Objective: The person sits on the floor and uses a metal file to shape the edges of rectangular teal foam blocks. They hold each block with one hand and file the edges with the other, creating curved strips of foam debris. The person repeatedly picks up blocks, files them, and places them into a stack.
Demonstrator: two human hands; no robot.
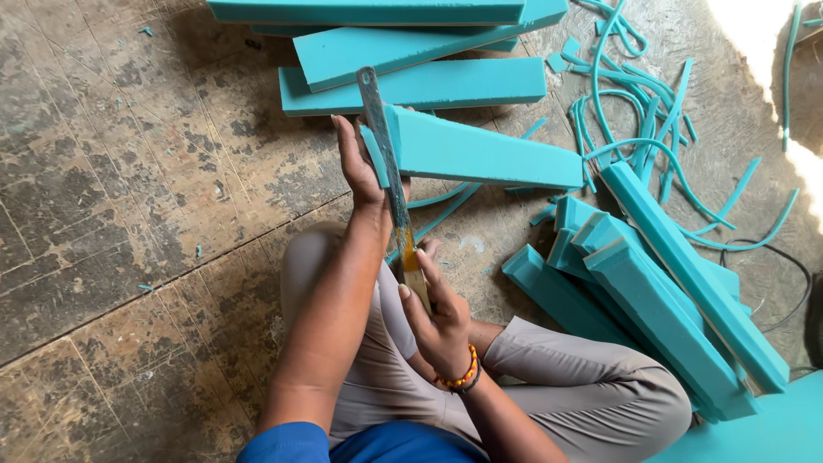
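Observation:
My left hand [358,167] presses flat against the near end of a long teal foam bar [489,154] that lies across the floor, pointing right. My right hand [439,317], with a beaded bracelet on the wrist, grips the yellowish handle of a long thin blade [384,146]. The blade stands nearly upright and runs through the foam bar's end, right beside my left palm. A thin teal sliver [374,156] is separated between the blade and my left hand.
Teal foam slabs [411,86] are stacked ahead. More cut foam bars [660,300] are piled at the right, with curled foam strips [634,120] beyond them. A black cable [793,266] lies at far right. My crossed legs in grey trousers [591,386] fill the foreground on a worn floor.

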